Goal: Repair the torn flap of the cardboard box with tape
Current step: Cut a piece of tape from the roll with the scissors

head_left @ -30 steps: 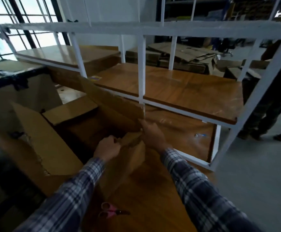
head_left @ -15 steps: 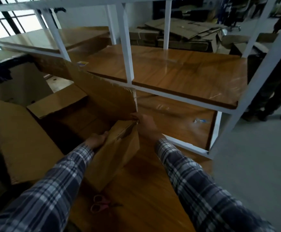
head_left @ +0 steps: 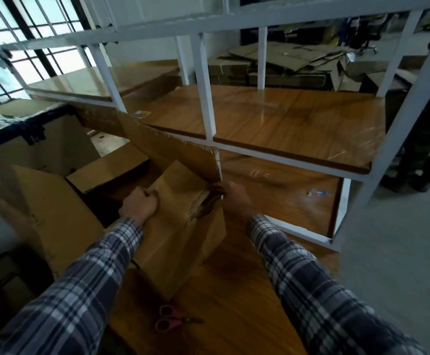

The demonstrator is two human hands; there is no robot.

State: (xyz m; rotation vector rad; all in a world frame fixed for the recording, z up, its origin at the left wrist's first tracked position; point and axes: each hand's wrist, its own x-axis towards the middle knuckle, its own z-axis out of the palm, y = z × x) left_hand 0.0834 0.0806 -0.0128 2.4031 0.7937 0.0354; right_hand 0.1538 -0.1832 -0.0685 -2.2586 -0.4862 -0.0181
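A large open cardboard box [head_left: 55,221] stands at the left of a wooden table. Its near right flap [head_left: 180,242] is torn along a ragged corrugated edge and hangs down over the table. My left hand [head_left: 138,204] grips the top left edge of that flap. At the torn corner, my right hand [head_left: 234,198] pinches the flap where it meets the upright far flap [head_left: 173,155]. No tape is visible in either hand.
Pink-handled scissors [head_left: 170,319] lie on the wooden table [head_left: 234,303] near its front. A white metal shelf frame [head_left: 205,93] with wooden shelves stands just behind the box. Flattened cardboard [head_left: 285,65] is stacked at the back. A person's legs [head_left: 423,149] stand at the right.
The view tilted and shifted. My left hand moved up onto the flap's top edge, and the torn flap has been raised toward the upright flap. My right hand stays at the torn corner.
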